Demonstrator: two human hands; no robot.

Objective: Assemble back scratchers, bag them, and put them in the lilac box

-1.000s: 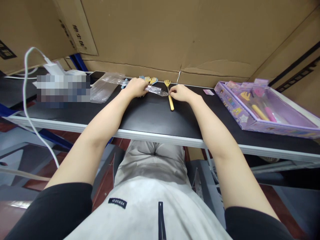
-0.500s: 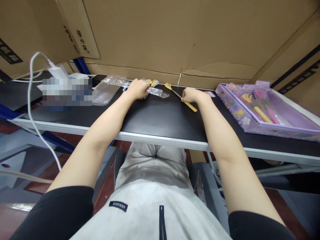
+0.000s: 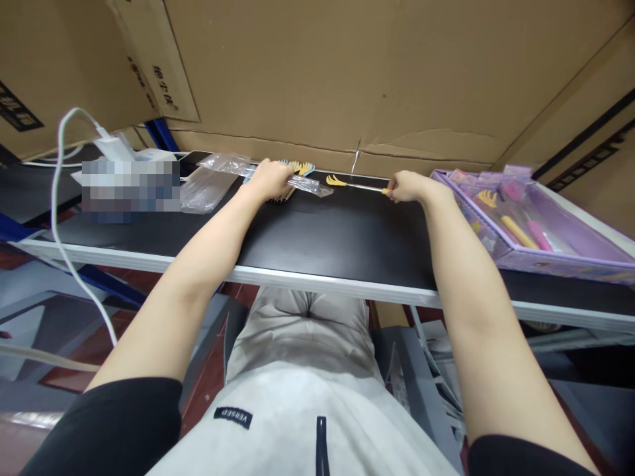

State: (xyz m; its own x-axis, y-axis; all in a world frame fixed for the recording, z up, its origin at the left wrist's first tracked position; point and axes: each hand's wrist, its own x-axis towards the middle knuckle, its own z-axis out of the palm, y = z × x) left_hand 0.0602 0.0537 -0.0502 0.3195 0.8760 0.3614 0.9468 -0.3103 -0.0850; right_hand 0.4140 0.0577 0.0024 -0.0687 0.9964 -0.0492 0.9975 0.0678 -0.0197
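My right hand (image 3: 407,186) is closed around the yellow handle of a back scratcher (image 3: 364,188). Its thin metal rod lies nearly level and its yellow claw points left, over the table. My left hand (image 3: 270,178) is closed with a narrow clear plastic sleeve (image 3: 312,186), whose crinkled end sticks out to the right toward the claw. Behind and under that hand lie several more back scratchers (image 3: 302,168) with yellow and blue claws. The left fingertips are partly hidden, and so is most of the right handle.
On the right stands a purple display box (image 3: 560,261) with packaged pink and yellow back scratchers inside. Clear plastic bags (image 3: 206,192) lie to the left, near a white charger and cable (image 3: 59,172). Cardboard walls (image 3: 297,79) rise behind the black table (image 3: 337,238).
My right hand has moved right with the back scratcher, which has swung from slanting to almost level. My left hand has stayed about where it was. The view has shifted slightly.
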